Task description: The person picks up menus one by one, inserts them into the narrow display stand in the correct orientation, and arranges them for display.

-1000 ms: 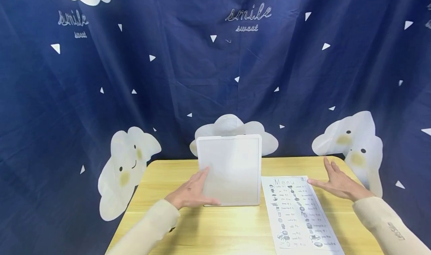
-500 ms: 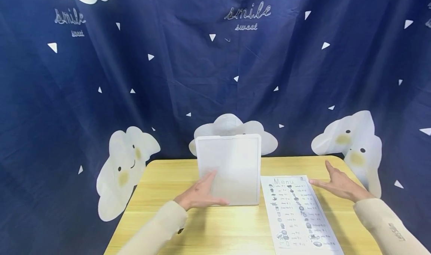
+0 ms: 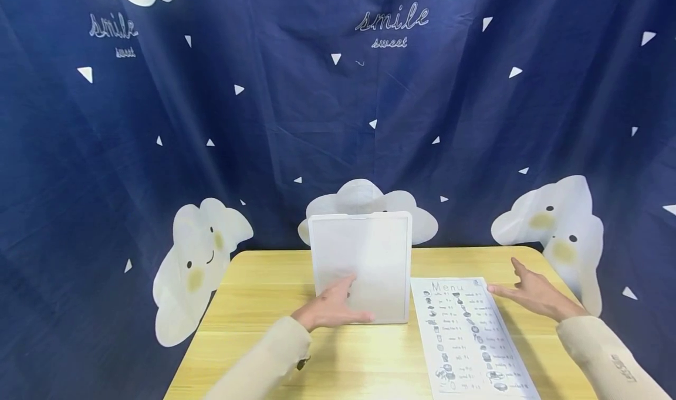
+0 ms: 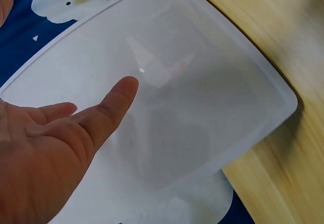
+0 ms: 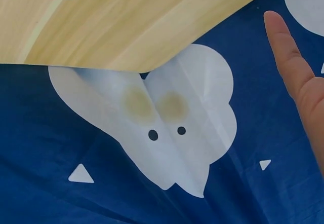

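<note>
A white framed board [image 3: 364, 253] stands upright toward the back of the wooden table, its blank face toward me. My left hand [image 3: 334, 306] is in front of the board's lower part, thumb and fingers spread and holding nothing. In the left wrist view the straight thumb [image 4: 114, 102] overlaps the glossy panel. To the right, a printed sheet headed "Menu" [image 3: 470, 335] lies flat on the table. Over the sheet's right edge hovers my right hand [image 3: 536, 294], fingers extended, with nothing in its grasp. Only one finger [image 5: 288, 57] of it shows in the right wrist view.
The pale wooden table [image 3: 253, 288] has rounded back corners. Behind it hangs a dark blue curtain [image 3: 296, 124] printed with clouds and white triangles, close to the table's back edge. The board's left edge and the menu's left edge stand close together.
My left hand has moved to the right across the front of the board, from its left edge toward its middle. The right hand has barely shifted; board and menu sheet stay put.
</note>
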The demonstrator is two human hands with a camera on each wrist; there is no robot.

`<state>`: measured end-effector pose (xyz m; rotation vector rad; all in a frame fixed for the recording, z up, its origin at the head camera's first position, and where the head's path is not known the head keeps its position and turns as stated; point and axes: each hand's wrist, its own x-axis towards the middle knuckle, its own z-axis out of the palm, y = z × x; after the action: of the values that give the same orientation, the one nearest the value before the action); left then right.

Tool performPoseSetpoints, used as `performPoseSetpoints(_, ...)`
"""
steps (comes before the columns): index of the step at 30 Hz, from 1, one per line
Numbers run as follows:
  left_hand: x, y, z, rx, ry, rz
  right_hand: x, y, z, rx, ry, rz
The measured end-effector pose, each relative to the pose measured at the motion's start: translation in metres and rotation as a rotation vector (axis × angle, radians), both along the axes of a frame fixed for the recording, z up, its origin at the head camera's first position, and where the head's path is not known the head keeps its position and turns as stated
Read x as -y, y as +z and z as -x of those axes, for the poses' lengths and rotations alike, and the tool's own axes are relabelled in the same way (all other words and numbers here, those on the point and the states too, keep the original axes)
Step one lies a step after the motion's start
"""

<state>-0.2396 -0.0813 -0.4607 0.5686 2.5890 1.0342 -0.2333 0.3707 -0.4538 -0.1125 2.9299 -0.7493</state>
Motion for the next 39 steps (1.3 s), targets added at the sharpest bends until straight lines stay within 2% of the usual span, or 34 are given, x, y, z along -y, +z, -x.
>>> performPoseSetpoints(10,-0.017,-0.004,-0.001,0.114,0.008,-0.078,-0.003,-0.007,0.002,-0.008,0.003,0.015)
performPoseSetpoints(17,-0.026,-0.009,0.001,0.124,-0.003,-0.100,-0.004,-0.013,0.003,-0.027,-0.001,0.015)
performPoseSetpoints(25,-0.038,-0.012,0.001,0.132,0.004,-0.106,-0.004,-0.017,0.004,0.013,-0.017,0.043)
performPoseSetpoints(33,-0.047,-0.016,-0.001,0.167,0.017,-0.130,-0.009,-0.026,0.004,0.093,-0.052,0.175)
performPoseSetpoints(39,-0.052,-0.023,0.000,0.198,0.021,-0.179,-0.013,-0.033,0.003,0.112,-0.065,0.270)
